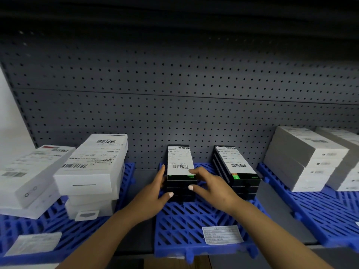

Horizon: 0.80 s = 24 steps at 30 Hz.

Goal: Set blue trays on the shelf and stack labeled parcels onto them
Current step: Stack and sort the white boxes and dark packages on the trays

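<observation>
1. The left hand (153, 199) lies against the left side of the near black stack (181, 183), fingers straight along its side, thumb at the front lower edge; this grip is spread, not curled.
2. The right hand (211, 188) touches the front right of the same stack, fingertips at the top parcel's front edge, thumb on the front face; its grip is loosely spread too.
3. That stack holds about four black parcels, the top one with a white barcode label, standing on the middle blue tray (194, 226).
4. A second black stack (236, 171) of about four stands just right of it on the same tray, a narrow gap between.
5. Three blue trays show on the shelf (275, 208): the left tray (58, 226) carries two piles of white boxes (91, 171), the right tray (330, 208) two piles of grey-white boxes (305, 162).
6. Bare shelf strips separate the trays; the middle tray's front half is open apart from a paper tag (222, 234).
7. A pegboard wall (174, 94) closes the back.
</observation>
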{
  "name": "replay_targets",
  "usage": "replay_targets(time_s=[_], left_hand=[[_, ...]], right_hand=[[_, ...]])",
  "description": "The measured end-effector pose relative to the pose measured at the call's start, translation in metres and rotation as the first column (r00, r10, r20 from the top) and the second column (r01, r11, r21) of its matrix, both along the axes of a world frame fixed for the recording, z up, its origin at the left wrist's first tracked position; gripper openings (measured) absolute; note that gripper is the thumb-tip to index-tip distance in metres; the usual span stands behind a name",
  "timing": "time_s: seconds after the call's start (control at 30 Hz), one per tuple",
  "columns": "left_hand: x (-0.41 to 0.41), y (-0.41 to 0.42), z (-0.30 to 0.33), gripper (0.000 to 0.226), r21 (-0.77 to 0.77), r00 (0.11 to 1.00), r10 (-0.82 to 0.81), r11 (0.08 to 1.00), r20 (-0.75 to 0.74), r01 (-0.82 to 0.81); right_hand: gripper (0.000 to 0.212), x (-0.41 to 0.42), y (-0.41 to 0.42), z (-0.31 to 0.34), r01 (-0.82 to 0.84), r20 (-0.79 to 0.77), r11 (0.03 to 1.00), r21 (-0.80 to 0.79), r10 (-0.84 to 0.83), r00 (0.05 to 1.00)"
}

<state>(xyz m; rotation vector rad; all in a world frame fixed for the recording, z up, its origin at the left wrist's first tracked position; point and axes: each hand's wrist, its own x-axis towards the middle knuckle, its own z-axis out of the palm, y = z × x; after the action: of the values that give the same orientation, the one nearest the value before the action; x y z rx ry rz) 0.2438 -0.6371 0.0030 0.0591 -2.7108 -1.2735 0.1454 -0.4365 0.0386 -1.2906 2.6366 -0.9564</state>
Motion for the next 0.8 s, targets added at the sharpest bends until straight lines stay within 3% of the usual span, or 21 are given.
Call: replay_targets(time_s=[0.17,0.33,0.6,0.8], left_hand=[[0.004,0.006,0.004,0.087,-0.063,0.998,0.02,0.998,-0.059,-0.024],[0.005,0.008,0.003,0.079,-0.164,0.974,0.113,0.976,-0.198,-0.147],[0.005,0.01,0.003,0.08,-0.187,0.971,0.134,0.967,-0.2,-0.172],[0.005,0.014,0.002,0.077,-0.201,0.959,0.163,0.956,-0.233,-0.212]], right_hand=[[0.051,0.001,-0.001,-0.001,-0.001,-0.073,0.999,0.05,0.004,0.997],[0.052,0.0,-0.004,-0.008,0.016,-0.112,0.998,0.059,-0.009,0.994],[0.055,0.004,-0.004,-0.005,0.029,0.067,0.996,-0.086,-0.024,0.997],[0.073,0.005,-0.005,-0.02,0.05,0.052,0.999,-0.019,-0.049,0.997]])
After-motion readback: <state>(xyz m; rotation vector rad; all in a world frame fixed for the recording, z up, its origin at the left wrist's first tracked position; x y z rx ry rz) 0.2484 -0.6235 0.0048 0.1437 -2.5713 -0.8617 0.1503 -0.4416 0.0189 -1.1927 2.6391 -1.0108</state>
